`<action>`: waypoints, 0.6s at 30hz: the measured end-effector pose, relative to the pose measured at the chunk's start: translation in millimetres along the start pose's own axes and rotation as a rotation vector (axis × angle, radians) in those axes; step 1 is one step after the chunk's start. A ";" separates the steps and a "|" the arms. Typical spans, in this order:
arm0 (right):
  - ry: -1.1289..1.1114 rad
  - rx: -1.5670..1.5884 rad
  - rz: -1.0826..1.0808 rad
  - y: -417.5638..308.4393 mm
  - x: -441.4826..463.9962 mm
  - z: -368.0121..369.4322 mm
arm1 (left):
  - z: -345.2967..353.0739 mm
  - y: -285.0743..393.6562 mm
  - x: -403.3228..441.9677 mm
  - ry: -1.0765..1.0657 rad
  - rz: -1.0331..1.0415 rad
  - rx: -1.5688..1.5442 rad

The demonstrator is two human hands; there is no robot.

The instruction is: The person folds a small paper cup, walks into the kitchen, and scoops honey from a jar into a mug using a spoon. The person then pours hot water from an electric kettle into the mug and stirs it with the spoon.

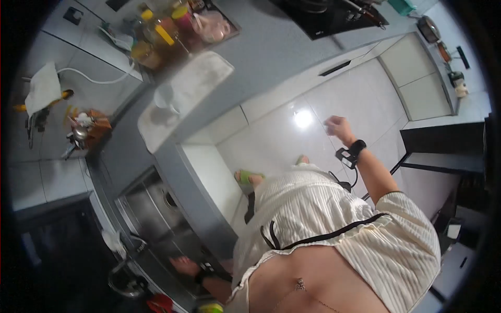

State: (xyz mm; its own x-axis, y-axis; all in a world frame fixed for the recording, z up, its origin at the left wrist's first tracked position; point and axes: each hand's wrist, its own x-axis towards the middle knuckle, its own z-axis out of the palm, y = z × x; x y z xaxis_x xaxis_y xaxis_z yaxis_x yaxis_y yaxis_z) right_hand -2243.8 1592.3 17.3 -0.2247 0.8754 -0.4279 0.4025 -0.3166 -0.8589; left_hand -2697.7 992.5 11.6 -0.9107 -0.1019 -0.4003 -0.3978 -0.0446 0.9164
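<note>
My left hand (186,265) is low on the left beside the sink (148,203), a little blurred, with its fingers stretched out and nothing visible in them. On the other side, my right hand (339,128) hangs in the air over the floor. Its fingers are loosely bent, with a gap at the thumb, and I see nothing held. A dark band with a small device (348,155) is strapped at the right wrist. Ahead on the counter lies a long white tray (206,73), with a pale cup (164,98) on it.
Bottles (156,28) crowd the counter's back corner. A black cooktop (334,18) with pans is farther along. A faucet (125,279) stands by the sink. A utensil holder (96,128) is near the wall. White cabinets (417,78) and a dark-framed table (443,141) flank the floor.
</note>
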 end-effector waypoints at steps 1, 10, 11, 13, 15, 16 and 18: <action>0.087 0.033 0.095 27.7 -2.2 -23.6 | 68.9 21.5 -31.8 0.106 0.035 -0.073; 0.467 0.386 0.366 168.2 -117.7 -182.2 | 346.8 5.0 -163.8 -0.532 -0.167 -0.033; 0.482 0.438 0.381 176.8 -127.2 -187.6 | 377.9 -1.5 -185.0 -0.609 -0.184 0.015; 0.542 0.501 0.430 181.7 -138.8 -189.2 | 432.7 -15.1 -221.0 -0.764 -0.135 0.210; 0.593 0.564 0.399 189.7 -149.7 -182.0 | 476.1 -25.5 -249.3 -0.946 -0.045 0.344; 0.622 0.593 0.385 188.7 -154.4 -180.5 | 496.6 -31.4 -262.3 -1.041 -0.001 0.408; 0.687 0.666 0.409 205.1 -156.2 -181.1 | 536.2 -48.8 -281.9 -1.142 -0.029 0.481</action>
State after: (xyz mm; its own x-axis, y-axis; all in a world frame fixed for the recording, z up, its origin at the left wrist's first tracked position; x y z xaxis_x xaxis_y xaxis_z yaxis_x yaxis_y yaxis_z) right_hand -1965.4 1456.7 -41.1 0.4561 0.6091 -0.6488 -0.2844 -0.5910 -0.7548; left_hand -2481.2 1556.3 79.8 -0.3805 0.8280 -0.4120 -0.2003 0.3611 0.9108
